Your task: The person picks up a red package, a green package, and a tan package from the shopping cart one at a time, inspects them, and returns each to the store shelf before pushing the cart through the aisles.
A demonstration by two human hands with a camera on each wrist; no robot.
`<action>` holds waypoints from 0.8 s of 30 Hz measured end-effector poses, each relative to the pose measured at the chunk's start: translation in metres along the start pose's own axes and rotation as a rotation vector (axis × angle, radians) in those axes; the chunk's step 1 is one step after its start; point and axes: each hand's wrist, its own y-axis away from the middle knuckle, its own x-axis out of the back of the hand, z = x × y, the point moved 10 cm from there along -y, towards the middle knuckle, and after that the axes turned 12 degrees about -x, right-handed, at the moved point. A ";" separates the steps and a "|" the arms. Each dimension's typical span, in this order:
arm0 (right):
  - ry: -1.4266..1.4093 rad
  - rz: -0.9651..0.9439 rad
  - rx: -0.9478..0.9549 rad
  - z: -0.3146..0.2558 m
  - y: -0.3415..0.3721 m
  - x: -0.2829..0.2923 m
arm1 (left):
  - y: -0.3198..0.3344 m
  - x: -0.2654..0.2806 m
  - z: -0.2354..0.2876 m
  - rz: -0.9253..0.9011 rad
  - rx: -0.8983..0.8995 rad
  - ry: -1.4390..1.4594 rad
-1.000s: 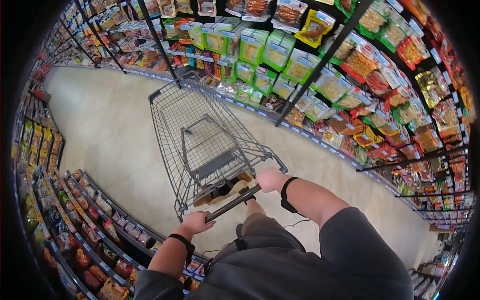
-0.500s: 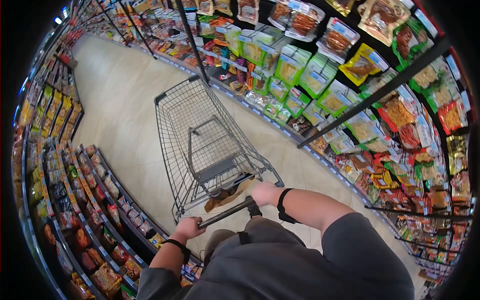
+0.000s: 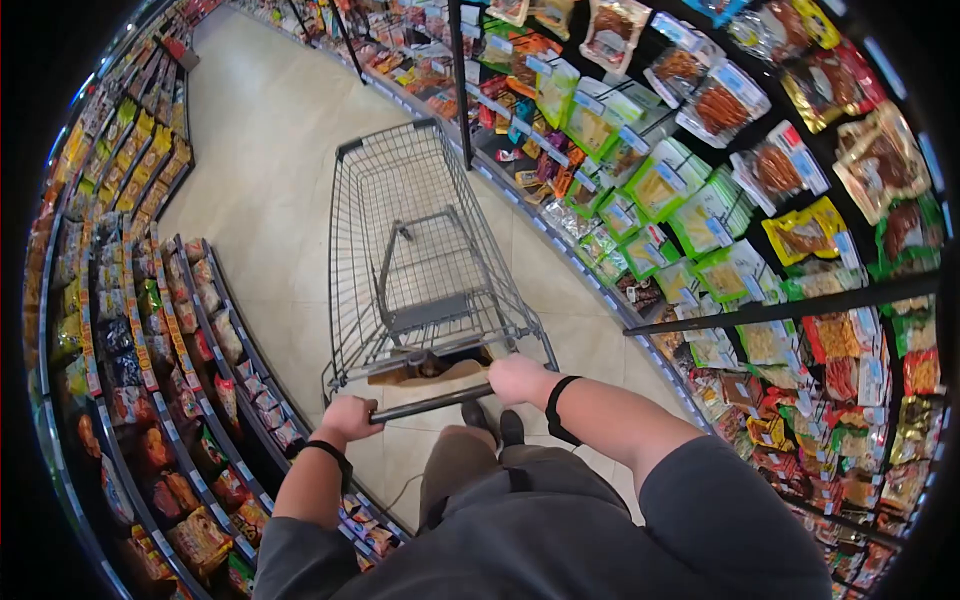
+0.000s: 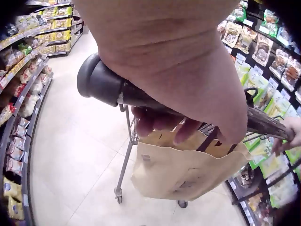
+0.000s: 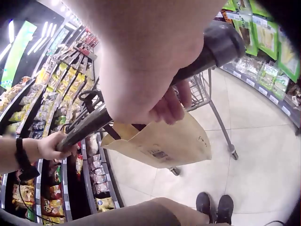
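Both hands hold the dark handlebar (image 3: 425, 406) of a grey wire shopping cart (image 3: 420, 230). At the bar's left end, my left hand (image 3: 349, 418) grips it; in the left wrist view the fingers of that hand (image 4: 174, 94) curl under the bar. My right hand (image 3: 518, 380) grips near the other end, its fingertips showing below the bar in the right wrist view, beside the palm (image 5: 146, 89). A beige bag (image 4: 183, 172) with dark handles hangs below the handlebar. The cart's wire basket shows no goods inside.
Tall shelves of packaged food (image 3: 690, 200) run along the right, with dark posts (image 3: 461, 90). Curved low shelves of bagged goods (image 3: 150, 400) stand at the left. Pale tiled floor (image 3: 250, 170) stretches between them. Two dark shoes (image 5: 214, 207) are below the cart handle.
The view has turned, and the right shelves have shifted rightward and down in it. The cart now points more straight ahead, and both shoes have come into sight. Both hands still grip the handlebar.
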 end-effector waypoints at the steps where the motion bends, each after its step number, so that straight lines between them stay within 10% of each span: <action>1: 0.014 0.056 0.032 -0.004 -0.009 0.014 | -0.003 0.007 -0.009 0.048 -0.037 -0.009; 24: 0.170 0.090 0.079 0.012 -0.290 0.275 | -0.130 0.214 -0.252 0.001 -0.057 0.188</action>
